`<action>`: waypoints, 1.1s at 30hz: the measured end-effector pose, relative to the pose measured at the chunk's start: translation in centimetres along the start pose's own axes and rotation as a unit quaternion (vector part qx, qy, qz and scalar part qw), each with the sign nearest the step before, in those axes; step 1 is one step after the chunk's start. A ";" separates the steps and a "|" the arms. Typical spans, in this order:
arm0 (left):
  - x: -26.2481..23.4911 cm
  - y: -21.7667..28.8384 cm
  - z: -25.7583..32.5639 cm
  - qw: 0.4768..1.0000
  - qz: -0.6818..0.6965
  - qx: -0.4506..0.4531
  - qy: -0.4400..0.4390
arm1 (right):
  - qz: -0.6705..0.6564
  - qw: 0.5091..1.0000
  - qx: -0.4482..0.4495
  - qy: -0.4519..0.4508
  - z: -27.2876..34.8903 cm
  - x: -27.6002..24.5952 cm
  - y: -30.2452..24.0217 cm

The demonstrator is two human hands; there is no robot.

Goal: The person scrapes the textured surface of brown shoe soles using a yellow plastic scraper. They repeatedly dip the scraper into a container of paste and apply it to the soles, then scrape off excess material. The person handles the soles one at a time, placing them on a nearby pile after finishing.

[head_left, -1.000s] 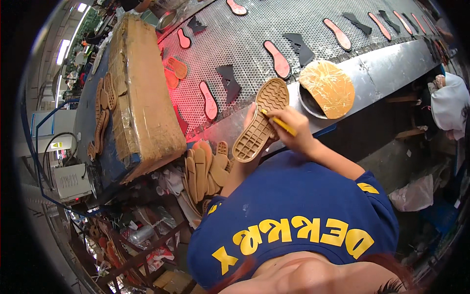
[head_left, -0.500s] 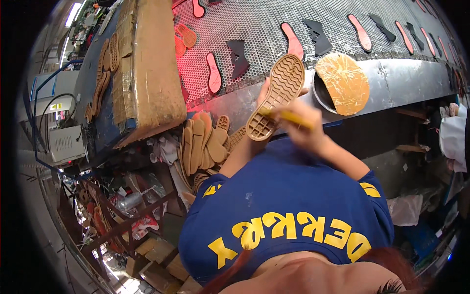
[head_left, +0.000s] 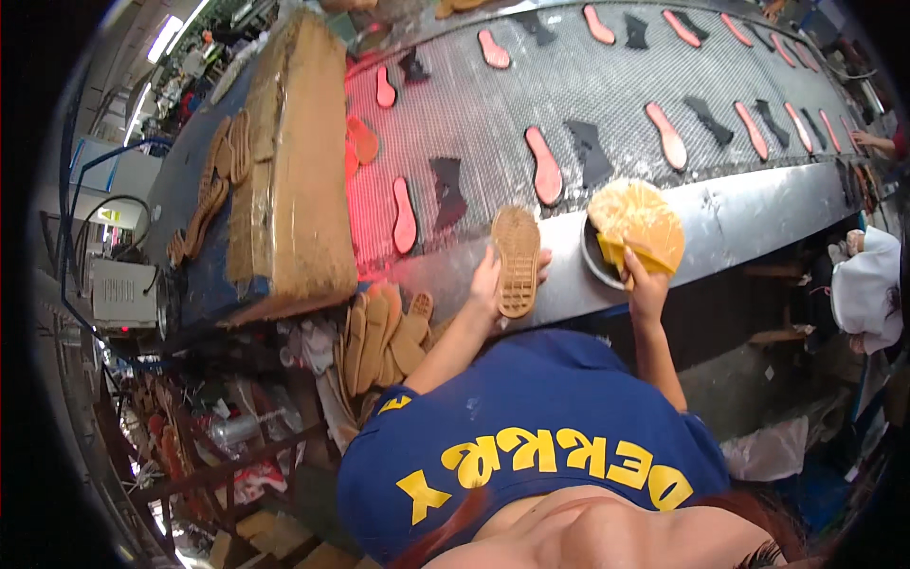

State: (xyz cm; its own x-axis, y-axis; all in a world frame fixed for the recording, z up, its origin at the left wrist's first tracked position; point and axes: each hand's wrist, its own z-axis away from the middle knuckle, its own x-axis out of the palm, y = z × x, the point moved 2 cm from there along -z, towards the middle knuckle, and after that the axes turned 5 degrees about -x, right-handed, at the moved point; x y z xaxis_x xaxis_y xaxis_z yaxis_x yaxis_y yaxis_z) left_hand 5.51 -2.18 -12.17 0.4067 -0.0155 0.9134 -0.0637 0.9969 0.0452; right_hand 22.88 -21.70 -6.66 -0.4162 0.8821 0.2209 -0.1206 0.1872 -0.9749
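Note:
My left hand (head_left: pixel 485 277) grips a tan shoe sole (head_left: pixel 517 248) over the metal ledge, its grooved tread facing up and its heel grid toward me. Fingers show along both of the sole's sides. To the right, my right hand (head_left: pixel 646 292) is closed on a flat yellow tool (head_left: pixel 645 256), which looks like a brush. Its working end dips at the opening of a round metal pot (head_left: pixel 595 264). An orange-tan cover wrapped in clear film (head_left: pixel 645 211) lies over most of the pot, hiding what is inside.
Beyond the metal ledge (head_left: pixel 749 207), a mesh conveyor belt (head_left: pixel 493 123) carries pink insoles (head_left: pixel 546 166) and black cut pieces (head_left: pixel 590 152). A cardboard-covered block (head_left: pixel 308 180) stands left, with soles (head_left: pixel 223 161) beside it. More soles (head_left: pixel 379 341) are heaped by my left arm. Another person's hand (head_left: pixel 867 139) reaches in far right.
My right hand has moved from the sole's heel rightward to the pot, taking the yellow tool along. The sole has come down and left, now more upright. The view has shifted, showing more belt.

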 end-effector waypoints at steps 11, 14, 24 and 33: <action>4.8 27.1 -7.0 0.964 -0.135 0.193 -0.125 | 0.041 0.997 -0.030 0.057 2.4 -1.3 2.2; 7.9 22.8 -8.4 0.944 -0.128 0.286 0.109 | 0.074 0.994 -0.070 0.046 2.1 -0.9 2.4; -12.7 12.6 10.8 0.058 -0.864 0.013 0.499 | 0.082 0.996 0.023 -0.018 2.0 -0.3 4.4; -14.5 12.9 21.5 0.144 -0.774 0.004 0.617 | 0.074 0.993 -0.031 -0.081 -0.9 2.5 3.2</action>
State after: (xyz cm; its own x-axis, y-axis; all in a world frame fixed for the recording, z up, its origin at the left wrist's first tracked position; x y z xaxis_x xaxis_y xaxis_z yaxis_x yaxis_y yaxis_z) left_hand -20.77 9.31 -16.14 -0.2085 -0.1877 -0.9598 0.9741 -0.1277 -0.1866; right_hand 22.26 -18.48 -9.21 -0.5655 0.8217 0.0708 0.0067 0.0904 -0.9959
